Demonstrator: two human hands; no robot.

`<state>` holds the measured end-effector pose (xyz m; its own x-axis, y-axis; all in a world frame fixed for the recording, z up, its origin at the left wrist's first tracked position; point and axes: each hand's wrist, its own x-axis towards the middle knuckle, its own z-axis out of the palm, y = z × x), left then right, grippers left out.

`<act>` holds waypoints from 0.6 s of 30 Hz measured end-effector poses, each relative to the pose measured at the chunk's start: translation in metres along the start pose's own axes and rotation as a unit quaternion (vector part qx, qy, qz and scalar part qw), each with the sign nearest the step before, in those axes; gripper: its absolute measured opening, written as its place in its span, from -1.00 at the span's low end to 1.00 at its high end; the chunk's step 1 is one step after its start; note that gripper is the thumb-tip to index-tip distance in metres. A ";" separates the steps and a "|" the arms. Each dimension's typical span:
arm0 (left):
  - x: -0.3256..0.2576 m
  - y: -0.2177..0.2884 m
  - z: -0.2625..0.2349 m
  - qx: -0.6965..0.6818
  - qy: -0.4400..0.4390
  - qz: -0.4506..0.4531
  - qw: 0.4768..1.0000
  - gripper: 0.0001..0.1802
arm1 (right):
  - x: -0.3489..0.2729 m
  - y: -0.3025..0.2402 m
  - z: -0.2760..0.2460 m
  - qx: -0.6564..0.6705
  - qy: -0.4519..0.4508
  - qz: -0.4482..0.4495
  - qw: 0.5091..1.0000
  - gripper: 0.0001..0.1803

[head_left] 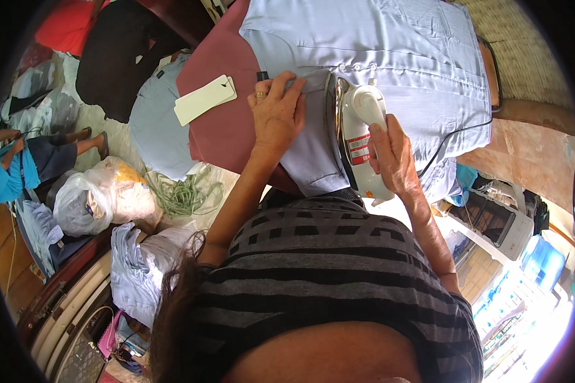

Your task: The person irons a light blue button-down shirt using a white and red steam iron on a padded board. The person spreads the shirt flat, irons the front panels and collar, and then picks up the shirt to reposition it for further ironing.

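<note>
A light blue button-up shirt (421, 38) lies spread over the dark red cloth of the ironing surface (214, 60). My right hand (393, 153) is wrapped round the handle of a white iron (361, 131) with a shiny metal edge and a red-and-white sticker. The iron rests on the shirt near my body, right of my left hand. My left hand (276, 116) presses on the shirt by its dark neck label, fingers spread and bent, tips on the fabric. A ring is on one finger. The iron's underside is hidden.
White cardboard tags (204, 101) lie left of my left hand. A black cord (450, 135) crosses the shirt's right side. Another blue garment (160, 121) hangs at left, near plastic bags (83, 204) and green string (185, 195). A person in blue (16, 169) is at far left.
</note>
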<state>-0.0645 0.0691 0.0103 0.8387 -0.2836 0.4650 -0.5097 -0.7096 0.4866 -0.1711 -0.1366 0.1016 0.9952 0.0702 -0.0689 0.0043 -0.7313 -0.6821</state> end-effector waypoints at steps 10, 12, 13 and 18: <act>0.000 0.002 0.000 0.016 0.009 0.002 1.000 -0.58 | 0.018 -0.003 -0.033 0.056 0.000 0.013 0.998 -0.76; 0.000 0.002 0.000 0.011 0.007 0.001 1.000 -0.58 | 0.026 0.003 -0.037 0.014 -0.022 -0.036 0.999 -0.82; 0.001 0.003 -0.001 0.010 0.005 0.001 1.000 -0.58 | 0.031 0.013 -0.039 -0.110 -0.021 -0.178 0.978 -0.88; 0.001 0.003 -0.001 0.004 0.013 0.001 1.000 -0.60 | 0.025 0.021 -0.038 -0.113 -0.027 -0.186 0.976 -0.77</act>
<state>-0.0653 0.0674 0.0124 0.8325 -0.2687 0.4845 -0.5098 -0.7139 0.4801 -0.1423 -0.1765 0.1132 0.9141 0.3903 0.1102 0.3917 -0.7794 -0.4890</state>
